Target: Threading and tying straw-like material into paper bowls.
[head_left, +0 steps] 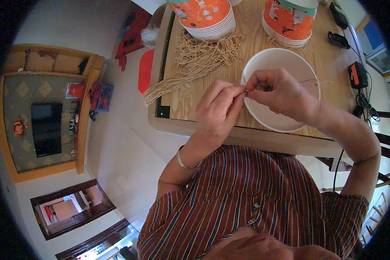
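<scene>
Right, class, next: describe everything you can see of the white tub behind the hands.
The white tub is round and wide-mouthed, with a smooth rim and plain inside, apparently coated paper or plastic. Its mouth faces the camera, near the front edge of the table. The right hand hides part of it; the left hand meets the right by its left rim, contact unclear. A thin tan cord crosses its right rim.

Left hand [219,110] and right hand [288,95] meet at left rim of white tub [266,116], fingertips pinched; anything between them too small to tell. Thin strand [310,80] crosses tub's right side. On wood-grain table [333,93]: tan string bundle [193,71] reaching left edge; two stacks of orange paper buckets [206,17] behind. Television [47,130] far left.
</scene>
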### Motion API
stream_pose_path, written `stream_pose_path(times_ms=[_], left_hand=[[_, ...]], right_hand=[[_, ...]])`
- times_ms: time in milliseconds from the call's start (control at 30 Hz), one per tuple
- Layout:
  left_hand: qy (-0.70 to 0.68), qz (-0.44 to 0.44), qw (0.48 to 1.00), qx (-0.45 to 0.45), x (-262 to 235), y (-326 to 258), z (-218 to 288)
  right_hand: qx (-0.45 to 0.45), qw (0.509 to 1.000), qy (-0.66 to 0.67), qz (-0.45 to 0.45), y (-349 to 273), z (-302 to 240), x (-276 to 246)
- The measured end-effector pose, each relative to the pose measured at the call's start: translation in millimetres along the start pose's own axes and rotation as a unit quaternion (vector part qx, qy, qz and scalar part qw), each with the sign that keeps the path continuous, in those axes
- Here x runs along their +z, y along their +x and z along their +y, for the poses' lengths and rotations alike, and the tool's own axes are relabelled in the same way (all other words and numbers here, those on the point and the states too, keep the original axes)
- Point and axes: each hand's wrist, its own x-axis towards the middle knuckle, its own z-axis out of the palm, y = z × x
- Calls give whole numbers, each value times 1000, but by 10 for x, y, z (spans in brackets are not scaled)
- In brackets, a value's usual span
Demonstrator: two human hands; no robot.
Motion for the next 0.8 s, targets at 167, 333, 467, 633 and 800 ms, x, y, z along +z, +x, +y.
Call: stream_pose_path(times_ms=[167, 333, 467, 633, 800], left_hand=[[26, -26, 999, -17, -43, 49, 55], [55, -44, 997, -10, -59, 64, 70], [61, -48, 997, -3, -62, 82, 66], [-20, -75, 994, -80, -71, 121, 100], [-91, -75, 989, -89, -42, 113, -9]], right_hand=[[-72, 995, -65, 31, -25, 18, 20], [-82, 991, -91, 60, -70, -24, 46], [-107, 986, -108, 74, -72, 6, 50], [-127, 977, -142, 94, -78, -35, 33], [-122, 974, -169, 91, -57, -53, 4]])
